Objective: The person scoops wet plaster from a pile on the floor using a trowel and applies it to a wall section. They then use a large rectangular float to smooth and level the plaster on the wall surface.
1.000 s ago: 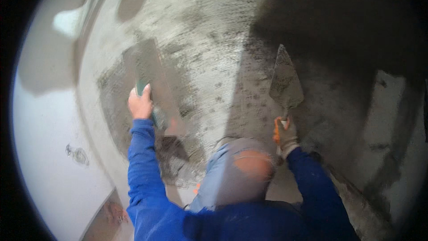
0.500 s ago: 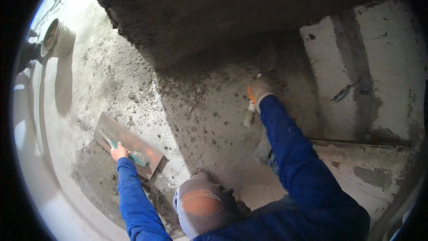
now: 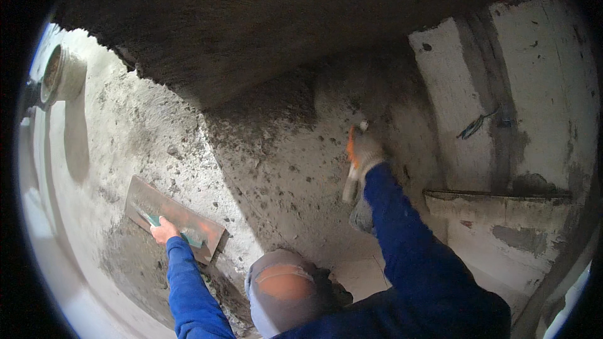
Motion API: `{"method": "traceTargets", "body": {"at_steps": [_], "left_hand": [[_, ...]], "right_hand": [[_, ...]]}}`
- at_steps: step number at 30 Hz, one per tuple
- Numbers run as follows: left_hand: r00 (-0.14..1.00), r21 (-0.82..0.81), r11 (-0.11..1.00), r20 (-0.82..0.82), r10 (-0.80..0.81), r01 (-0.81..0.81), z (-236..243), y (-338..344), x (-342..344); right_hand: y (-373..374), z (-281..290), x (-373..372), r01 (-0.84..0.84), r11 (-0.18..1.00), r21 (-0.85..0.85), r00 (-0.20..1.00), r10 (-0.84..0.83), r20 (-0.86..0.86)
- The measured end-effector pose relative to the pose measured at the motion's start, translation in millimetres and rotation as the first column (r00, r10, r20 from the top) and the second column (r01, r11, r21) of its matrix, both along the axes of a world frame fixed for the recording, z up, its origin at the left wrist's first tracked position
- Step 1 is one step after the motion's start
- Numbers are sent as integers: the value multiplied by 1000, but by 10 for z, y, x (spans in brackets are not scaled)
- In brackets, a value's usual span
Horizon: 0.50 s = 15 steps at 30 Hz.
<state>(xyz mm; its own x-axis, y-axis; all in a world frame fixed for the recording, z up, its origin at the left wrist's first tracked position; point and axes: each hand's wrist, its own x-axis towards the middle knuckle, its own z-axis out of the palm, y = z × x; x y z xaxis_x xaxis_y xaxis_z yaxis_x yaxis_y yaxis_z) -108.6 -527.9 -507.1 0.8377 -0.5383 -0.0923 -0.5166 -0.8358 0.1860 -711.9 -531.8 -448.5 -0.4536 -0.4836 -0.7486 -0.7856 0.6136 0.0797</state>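
On a crumb-strewn floor (image 3: 295, 213), seen from the head camera, a person's bare left hand (image 3: 165, 230) clasps the green handle of a rectangular trowel (image 3: 183, 216) at near left. The gloved right hand (image 3: 366, 150) is closed around a slim, blurred tool (image 3: 350, 189). A bent knee (image 3: 286, 289) intervenes. Beyond, a dark, ragged-edged mass (image 3: 251, 19) blocks the far side; wires (image 3: 477, 124) show at right. Far left sits a bucket (image 3: 73, 78), its brownish contents unclear.
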Motion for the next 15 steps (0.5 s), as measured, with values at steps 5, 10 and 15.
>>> {"method": "traceTargets", "body": {"at_steps": [5, 10, 15], "left_hand": [[1000, -18, 1000, -24, -4, 3, -33, 7, 14], [1000, -17, 1000, 1, 19, -19, -81, 26, 50], [999, -41, 999, -17, 30, -30, -60, 17, 17]], "right_hand": [[-470, -211, -458, -644, 664, 379, 628, 743, -234], [-447, 341, 88, -276, 942, 192, 927, 314, -206], [64, 800, 440, 176, 975, -135, 984, -176, 15]]}}
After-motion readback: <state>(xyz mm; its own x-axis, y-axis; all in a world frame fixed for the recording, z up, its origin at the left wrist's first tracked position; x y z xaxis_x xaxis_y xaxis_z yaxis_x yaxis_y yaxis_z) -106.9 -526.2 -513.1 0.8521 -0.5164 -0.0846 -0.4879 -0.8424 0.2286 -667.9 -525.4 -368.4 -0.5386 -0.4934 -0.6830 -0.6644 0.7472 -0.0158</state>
